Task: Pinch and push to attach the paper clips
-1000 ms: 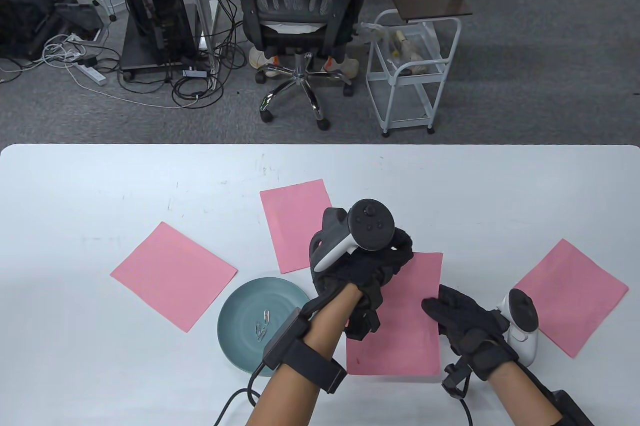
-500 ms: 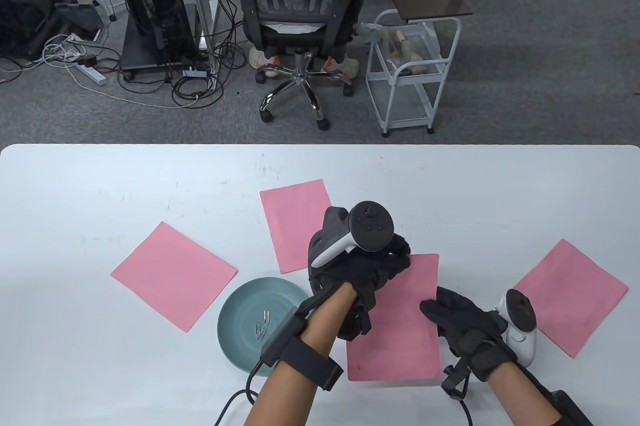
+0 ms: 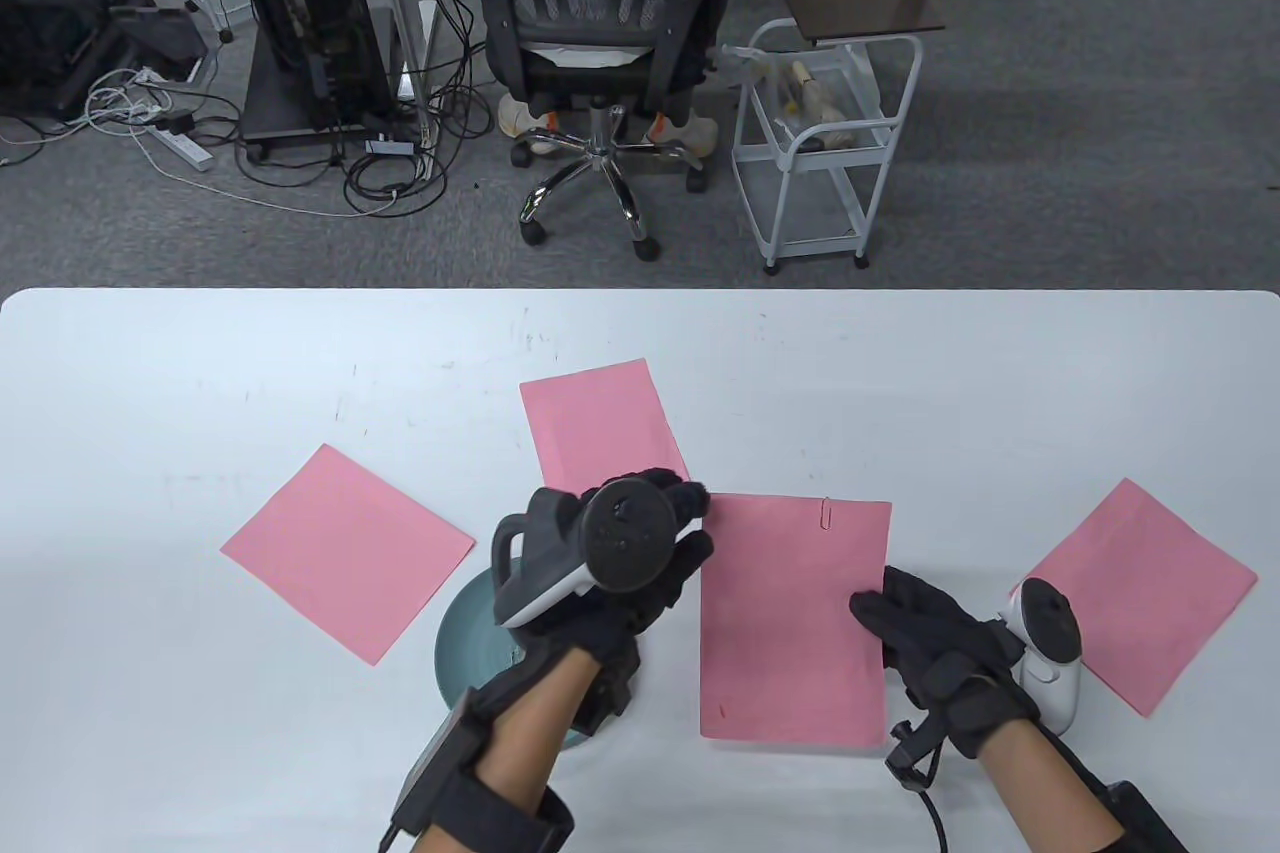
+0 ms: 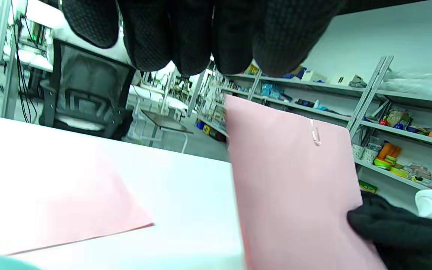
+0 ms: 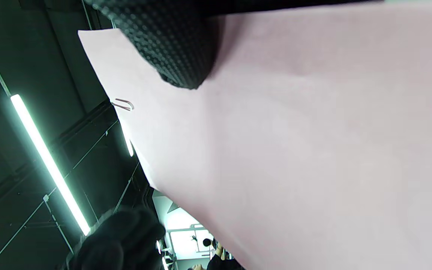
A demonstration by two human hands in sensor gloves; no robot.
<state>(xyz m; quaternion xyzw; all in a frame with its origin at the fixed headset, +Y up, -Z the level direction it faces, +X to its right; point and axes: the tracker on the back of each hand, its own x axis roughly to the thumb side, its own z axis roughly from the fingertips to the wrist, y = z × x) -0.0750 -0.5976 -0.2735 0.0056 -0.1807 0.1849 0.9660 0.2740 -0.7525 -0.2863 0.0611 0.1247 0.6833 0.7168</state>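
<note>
A pink paper sheet (image 3: 795,618) is in front of me with a silver paper clip (image 3: 828,513) on its far edge. My right hand (image 3: 920,638) grips the sheet's right edge and holds it lifted off the table. The left wrist view shows the raised sheet (image 4: 294,180), the clip (image 4: 315,135) and the right hand (image 4: 399,232). The right wrist view shows the sheet (image 5: 313,150), the clip (image 5: 123,105) and one fingertip (image 5: 171,48) on the paper. My left hand (image 3: 640,553) is off the sheet, empty, over the teal plate (image 3: 460,633).
Three other pink sheets lie on the white table: at the left (image 3: 347,553), behind the left hand (image 3: 600,433) and at the right (image 3: 1140,593). The left hand hides most of the plate's inside. An office chair and a white cart stand beyond the far edge.
My left hand has let go of the sheet's top and moved left and toward me, over the plate. The clip now shows on the sheet's far edge. The right hand keeps its grip.
</note>
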